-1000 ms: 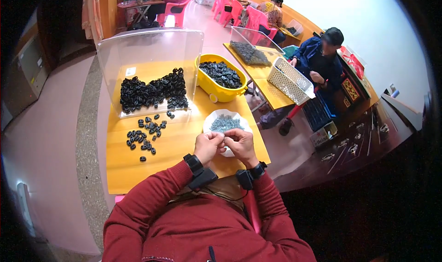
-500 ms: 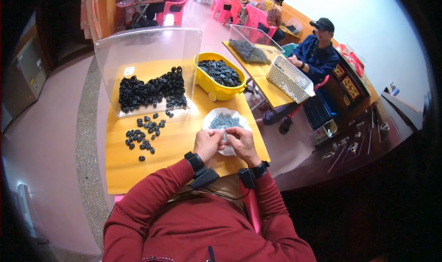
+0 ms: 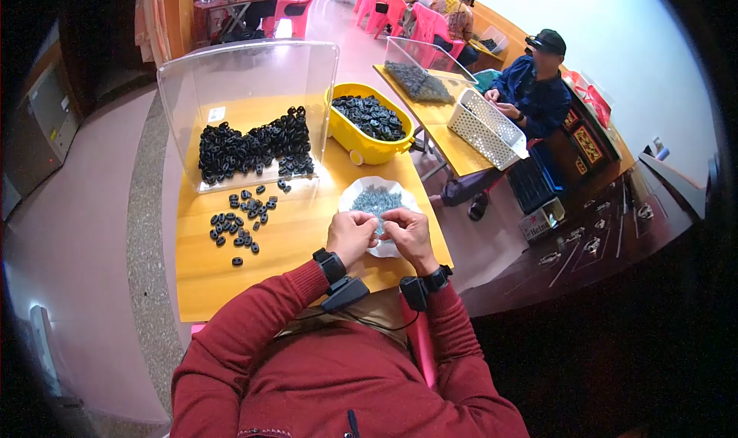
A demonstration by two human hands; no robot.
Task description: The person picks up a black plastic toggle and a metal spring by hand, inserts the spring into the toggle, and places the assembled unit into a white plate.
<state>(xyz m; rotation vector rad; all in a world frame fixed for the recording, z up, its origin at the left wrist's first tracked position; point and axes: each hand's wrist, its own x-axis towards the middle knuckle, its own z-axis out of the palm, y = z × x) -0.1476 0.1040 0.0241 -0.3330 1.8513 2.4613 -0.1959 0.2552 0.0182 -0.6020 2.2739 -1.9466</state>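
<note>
My left hand [image 3: 351,235] and my right hand [image 3: 410,236] meet fingertip to fingertip above the near part of a white plate with a wavy rim [image 3: 347,198]. Both are closed in a pinch; whatever is between the fingers is too small to make out. A heap of tiny grey-blue pieces [image 3: 376,198] lies in the plate, just beyond my fingers. To the left, several loose black oval parts with holes [image 3: 224,224] are scattered on the wooden table [image 3: 307,215].
A clear plastic bin [image 3: 254,73] lies tipped toward me, with many black parts [image 3: 254,149] inside. Beside it stands a yellow tub [image 3: 369,153], full of black parts. A person [image 3: 530,92] sits right at another table with a white perforated basket [image 3: 484,130].
My fingertips have moved slightly apart over the plate, and more of the grey-blue heap shows. The person on the right has shifted their head and hands.
</note>
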